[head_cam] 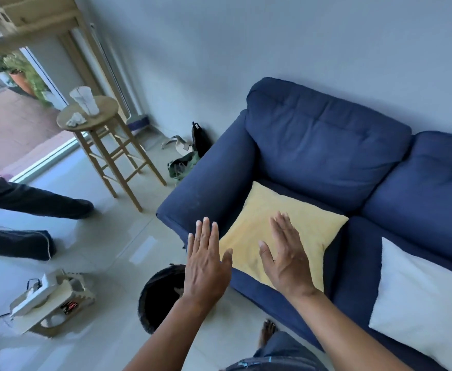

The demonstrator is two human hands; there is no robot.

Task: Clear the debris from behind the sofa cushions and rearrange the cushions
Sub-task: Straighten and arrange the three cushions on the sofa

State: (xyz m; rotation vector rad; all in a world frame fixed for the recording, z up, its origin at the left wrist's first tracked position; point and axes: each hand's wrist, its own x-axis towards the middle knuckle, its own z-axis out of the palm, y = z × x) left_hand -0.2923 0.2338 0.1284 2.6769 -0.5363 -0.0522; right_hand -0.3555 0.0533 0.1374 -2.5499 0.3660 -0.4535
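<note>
At the far left a second person's dark-trousered legs (32, 202) stretch across the pale tiled floor (128, 236), and below them a low wooden stand (56, 303) carries a white power strip (38, 293). Further back a round wooden stool (91, 116) holds a clear plastic cup (84, 100) and some crumpled white scraps (75, 120). Bags (190, 153) lie on the floor between the stool and the sofa arm.

A dark round bin (160, 298) stands on the floor just in front of the sofa, partly hidden by the left forearm. The left hand (206, 266) hovers flat, fingers straight and close together, palm down, over the front corner of the sofa by its armrest; it holds nothing.

The yellow cushion (281, 231) lies flat on the left seat of the blue sofa (324, 145), turned cornerwise so one corner points at the back cushion (its fabric looks soft and faintly textured, a little rumpled). The right hand (286, 261) is over the cushion's near half, fingers straight and together, thumb out; whether the palm actually presses the fabric cannot be told.

On the right seat a white cushion (417, 303) lies flat, well apart from the yellow one. The sofa's two back cushions stand upright against the grey wall (273, 36).
</note>
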